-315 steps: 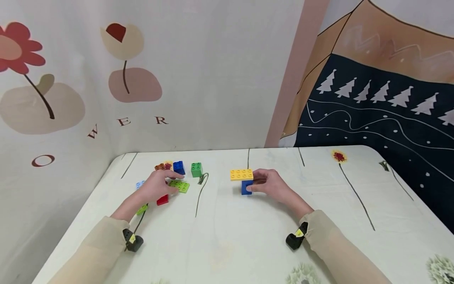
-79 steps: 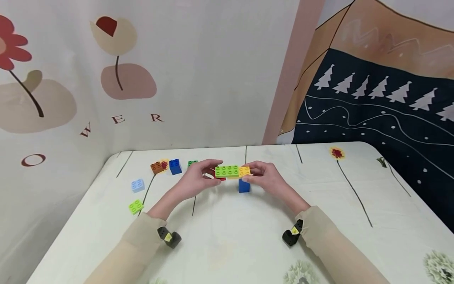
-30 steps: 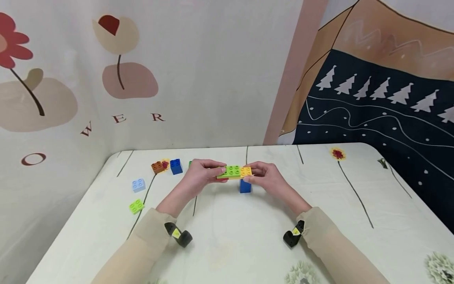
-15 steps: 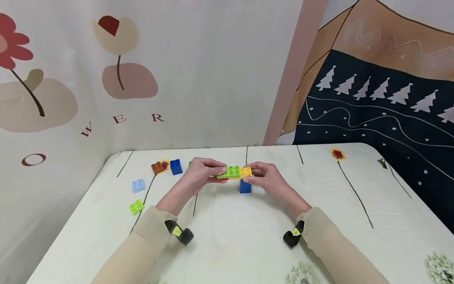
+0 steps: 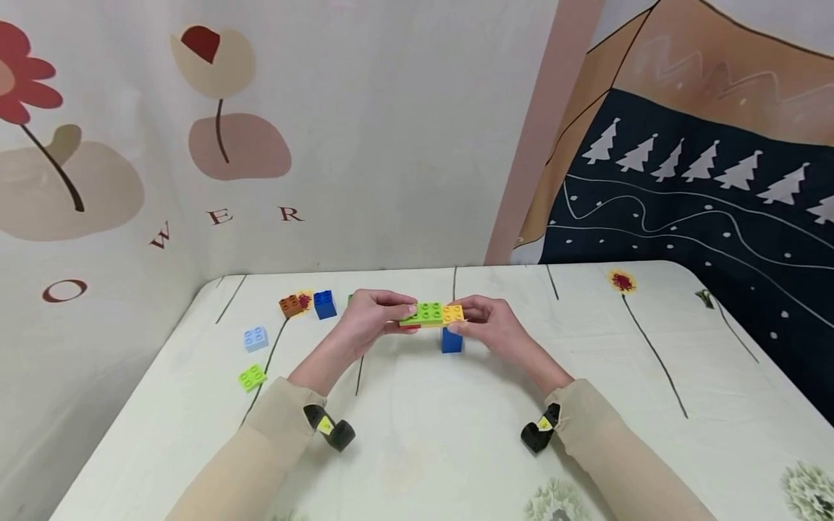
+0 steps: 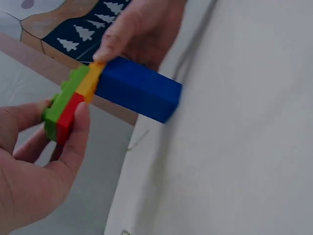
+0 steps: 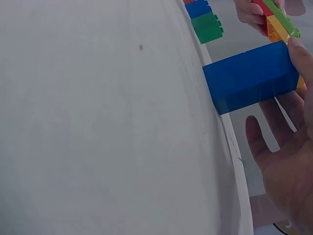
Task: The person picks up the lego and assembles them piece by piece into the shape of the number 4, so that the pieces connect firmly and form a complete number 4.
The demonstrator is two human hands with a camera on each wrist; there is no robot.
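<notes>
My left hand (image 5: 366,320) pinches the left end of a long lime-green toy building brick (image 5: 428,313) and a red brick (image 6: 69,119) beneath it, thumb on top in the head view. The lime brick sits over part of a long yellow brick (image 5: 453,313), with the red one alongside the yellow. Under the yellow brick's right end stand two stacked blue bricks (image 7: 252,73), a seam showing between them. My right hand (image 5: 493,325) holds this blue and yellow end, its thumb at the joint and its other fingers behind.
On the left of the white cloth-covered table (image 5: 417,434) lie a brown brick (image 5: 290,305), a dark blue brick (image 5: 324,305), a light blue brick (image 5: 255,339) and a small lime brick (image 5: 252,377). A green brick (image 7: 207,27) is mostly hidden behind my left hand in the head view.
Since the oldest frame, my left hand has carried the long lime brick and the red brick right to the yellow one. Its thumb has since come onto the lime brick. The last second shows almost no motion.
</notes>
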